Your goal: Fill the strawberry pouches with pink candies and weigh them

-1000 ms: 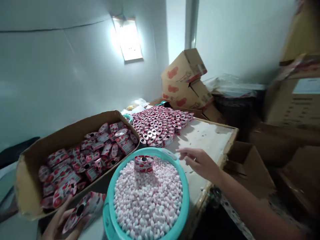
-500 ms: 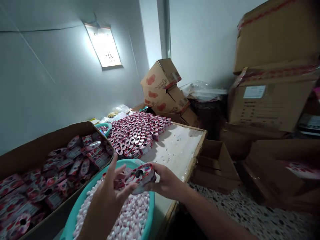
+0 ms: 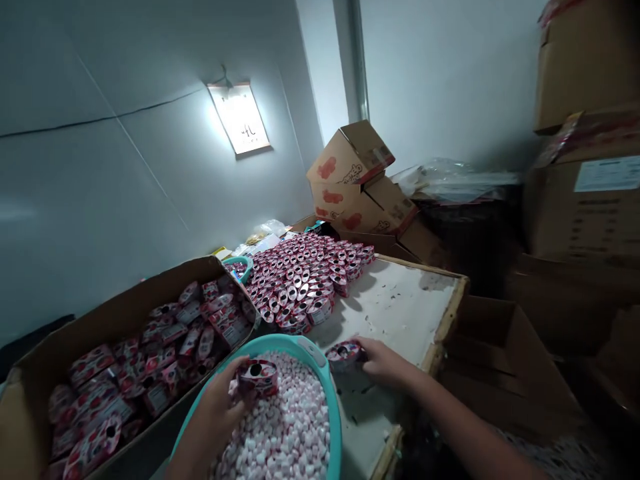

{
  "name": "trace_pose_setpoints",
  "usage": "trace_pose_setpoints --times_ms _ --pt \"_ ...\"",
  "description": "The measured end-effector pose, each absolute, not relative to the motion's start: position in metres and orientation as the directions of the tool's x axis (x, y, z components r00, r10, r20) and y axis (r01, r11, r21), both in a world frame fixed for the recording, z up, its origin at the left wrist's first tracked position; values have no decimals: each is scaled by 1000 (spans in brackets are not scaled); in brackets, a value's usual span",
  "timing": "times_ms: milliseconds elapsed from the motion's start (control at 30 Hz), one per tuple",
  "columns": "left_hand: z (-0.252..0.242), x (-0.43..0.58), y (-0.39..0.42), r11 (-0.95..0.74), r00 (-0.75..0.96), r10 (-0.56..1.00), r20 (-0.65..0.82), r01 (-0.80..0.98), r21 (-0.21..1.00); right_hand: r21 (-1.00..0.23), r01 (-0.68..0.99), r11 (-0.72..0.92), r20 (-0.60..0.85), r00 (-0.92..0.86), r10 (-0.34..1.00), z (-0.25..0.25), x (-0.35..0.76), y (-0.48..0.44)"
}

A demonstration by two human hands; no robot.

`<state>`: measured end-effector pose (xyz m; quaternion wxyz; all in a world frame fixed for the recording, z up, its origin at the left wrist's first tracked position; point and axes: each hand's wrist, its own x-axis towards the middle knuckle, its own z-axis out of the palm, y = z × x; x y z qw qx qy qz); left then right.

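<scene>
My left hand (image 3: 220, 407) is closed round a small oval printed box (image 3: 258, 377) with a dark hole in its top, above a turquoise basin (image 3: 334, 427). Pale pink-white pieces, like small candies (image 3: 280, 427), fill the basin. My right hand (image 3: 383, 363) grips a second oval box (image 3: 346, 353) just past the basin's right rim, over the white tabletop (image 3: 395, 300). Beyond the basin, many such oval boxes (image 3: 305, 270) stand packed close together on the table, their holes facing up.
At the left, a large carton (image 3: 150, 283) holds a jumble of the same printed boxes. A smaller turquoise basin (image 3: 245, 267) sits behind it. Tilted cardboard boxes (image 3: 350, 173) lean at the back, and an open carton (image 3: 490, 353) is below the table's right edge.
My hands have moved apart. The right one has carried an oval box rightwards past the basin rim, while the left holds another over the basin. The view has shifted left.
</scene>
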<state>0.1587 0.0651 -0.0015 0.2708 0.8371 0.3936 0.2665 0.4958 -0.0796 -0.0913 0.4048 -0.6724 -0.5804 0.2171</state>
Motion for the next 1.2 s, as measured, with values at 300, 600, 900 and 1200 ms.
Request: trace_pose_setpoints --times_ms 300,600,900,1200 --pt "4 141 67 -581 565 788 245 552 598 -642 752 -147 281 409 868 -84 459 3" --pt "-6 120 75 -516 395 856 332 654 553 -531 847 18 442 259 859 -94 448 15" --pt "-6 121 76 -415 356 909 218 709 571 -527 849 22 473 272 838 -104 463 20" --pt "-10 116 84 -353 288 934 210 672 651 -551 832 -70 435 358 826 -94 485 -5"
